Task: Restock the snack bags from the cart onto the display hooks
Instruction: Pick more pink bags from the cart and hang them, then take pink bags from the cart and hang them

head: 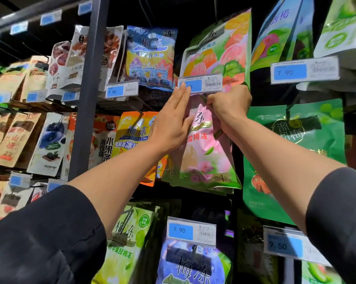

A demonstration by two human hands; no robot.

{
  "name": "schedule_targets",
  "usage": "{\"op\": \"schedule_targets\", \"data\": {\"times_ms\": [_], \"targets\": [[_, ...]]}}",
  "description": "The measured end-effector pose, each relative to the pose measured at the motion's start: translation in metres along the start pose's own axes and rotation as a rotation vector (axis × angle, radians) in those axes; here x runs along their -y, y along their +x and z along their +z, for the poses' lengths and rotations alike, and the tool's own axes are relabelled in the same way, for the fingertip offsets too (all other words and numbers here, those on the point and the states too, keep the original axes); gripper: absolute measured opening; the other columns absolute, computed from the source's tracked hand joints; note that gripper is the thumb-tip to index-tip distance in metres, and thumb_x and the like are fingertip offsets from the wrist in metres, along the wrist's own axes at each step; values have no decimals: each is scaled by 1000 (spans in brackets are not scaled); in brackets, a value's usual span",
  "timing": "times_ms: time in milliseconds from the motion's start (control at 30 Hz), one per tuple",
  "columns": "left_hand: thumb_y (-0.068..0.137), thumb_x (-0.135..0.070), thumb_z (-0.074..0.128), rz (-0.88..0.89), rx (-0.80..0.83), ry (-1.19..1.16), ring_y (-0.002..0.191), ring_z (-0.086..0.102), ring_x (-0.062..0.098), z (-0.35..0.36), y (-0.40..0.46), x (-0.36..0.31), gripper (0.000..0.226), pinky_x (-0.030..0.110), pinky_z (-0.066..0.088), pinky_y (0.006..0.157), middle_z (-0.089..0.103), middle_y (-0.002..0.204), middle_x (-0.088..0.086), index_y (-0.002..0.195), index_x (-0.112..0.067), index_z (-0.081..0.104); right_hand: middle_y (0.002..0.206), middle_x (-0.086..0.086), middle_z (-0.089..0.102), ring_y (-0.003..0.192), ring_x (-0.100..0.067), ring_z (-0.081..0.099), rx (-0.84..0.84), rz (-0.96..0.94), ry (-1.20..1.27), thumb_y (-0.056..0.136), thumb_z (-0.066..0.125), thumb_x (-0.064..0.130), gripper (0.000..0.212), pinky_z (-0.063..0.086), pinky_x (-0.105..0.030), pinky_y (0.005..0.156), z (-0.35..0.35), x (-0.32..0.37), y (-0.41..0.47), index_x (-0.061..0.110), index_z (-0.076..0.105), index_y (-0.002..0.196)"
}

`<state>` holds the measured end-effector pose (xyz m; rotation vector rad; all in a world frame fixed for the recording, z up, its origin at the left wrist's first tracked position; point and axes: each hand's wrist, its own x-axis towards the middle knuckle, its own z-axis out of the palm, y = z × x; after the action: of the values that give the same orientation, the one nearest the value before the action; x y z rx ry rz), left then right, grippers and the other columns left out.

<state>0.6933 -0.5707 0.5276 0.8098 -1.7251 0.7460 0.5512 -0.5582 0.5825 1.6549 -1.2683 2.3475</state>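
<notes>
Shop display wall, right hand (pixel 229 104) gripping pink snack bag (pixel 205 152) top, left hand (pixel 171 121) flat against it

A retail shop, at a snack aisle, was shown. Printed snack bags (pixel 150 58) were hung in rows on display hooks against a dark back panel. Blue price tags (pixel 199 85) marked 7.90 and carrying barcodes were clipped at the hook ends, at 12, 2 and 6 o'clock. A grey shelving upright (pixel 89 89) was seen at 10 o'clock, with more tagged rows beyond it.
</notes>
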Motion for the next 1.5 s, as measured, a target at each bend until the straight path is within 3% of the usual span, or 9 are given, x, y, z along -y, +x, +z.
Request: {"op": "schedule_targets", "data": {"times_ms": [233, 433, 533, 633, 967, 1100, 1233, 1400, 1500], "targets": [[96, -18, 55, -8, -1, 14, 149, 7, 19, 0, -2, -4, 70, 32, 21, 118, 9, 161, 5, 152, -10, 15, 92, -13, 71, 87, -30, 67, -59, 38, -87, 79, 68, 14, 12, 53, -32, 69, 7, -24, 2, 5, 73, 86], [94, -19, 58, -14, 15, 25, 149, 5, 18, 0, -4, -2, 75, 34, 21, 118, 7, 162, 3, 153, -12, 12, 109, -17, 66, 101, -39, 61, -38, -43, -411, 89, 61, 24, 22, 41, -35, 71, 8, -36, -13, 8, 65, 104], [95, -22, 58, -15, 36, 48, 149, 3, 17, -1, -5, -2, 77, 36, 24, 117, 5, 162, 2, 153, -12, 10, 117, -13, 61, 101, -36, 62, -56, -41, -298, 75, 78, 37, 67, 41, -36, 70, 2, -38, -32, 10, 41, 124], [94, -23, 59, -21, 56, 54, 149, -1, 17, 0, -4, -3, 81, 36, 20, 119, 0, 162, 1, 154, -13, 6, 142, -12, 35, 100, -35, 60, 35, -240, -385, 64, 83, 46, 112, 49, -40, 77, -3, -55, -65, 21, 13, 148], [92, -24, 62, -51, 137, 122, 149, -7, 17, -9, -5, -16, 89, 32, 11, 121, -7, 162, 2, 153, -11, -1, 159, -15, -15, 143, -40, 20, 347, -141, -457, 84, 74, 28, 100, 27, -43, 112, -13, -63, -59, 24, 2, 154], [93, -25, 58, -104, 241, 178, 149, -5, 20, -9, -32, -48, 86, 35, 10, 121, -7, 162, 6, 152, -9, -2, 160, -17, -1, 144, -37, 20, 383, -213, -446, 86, 72, 27, 93, 27, -40, 112, -47, -55, -71, 22, 9, 154], [86, -13, 62, -145, 207, -41, 148, 13, 24, 10, -81, -118, 77, 36, 14, 120, 15, 160, 11, 151, -5, 20, 152, -17, 28, 140, -30, 30, 351, -329, -388, 84, 72, 25, 85, 27, -36, 112, -117, -58, -85, 15, 22, 152], [81, -10, 61, -198, 73, -463, 126, 47, 30, 58, -140, -268, 56, 35, 33, 108, 51, 135, 15, 134, -1, 47, 119, -15, 57, 110, -31, 57, 180, -387, -503, 83, 67, 21, 55, 44, -37, 94, -290, -110, -115, 3, 52, 132], [82, -12, 57, -197, 202, -703, 119, 52, 29, 92, -181, -391, 51, 32, 36, 104, 55, 128, 13, 131, -3, 49, 108, -15, 60, 102, -32, 59, 89, -292, -696, 83, 62, 23, 42, 44, -37, 87, -424, -153, -149, 4, 60, 120]]}}
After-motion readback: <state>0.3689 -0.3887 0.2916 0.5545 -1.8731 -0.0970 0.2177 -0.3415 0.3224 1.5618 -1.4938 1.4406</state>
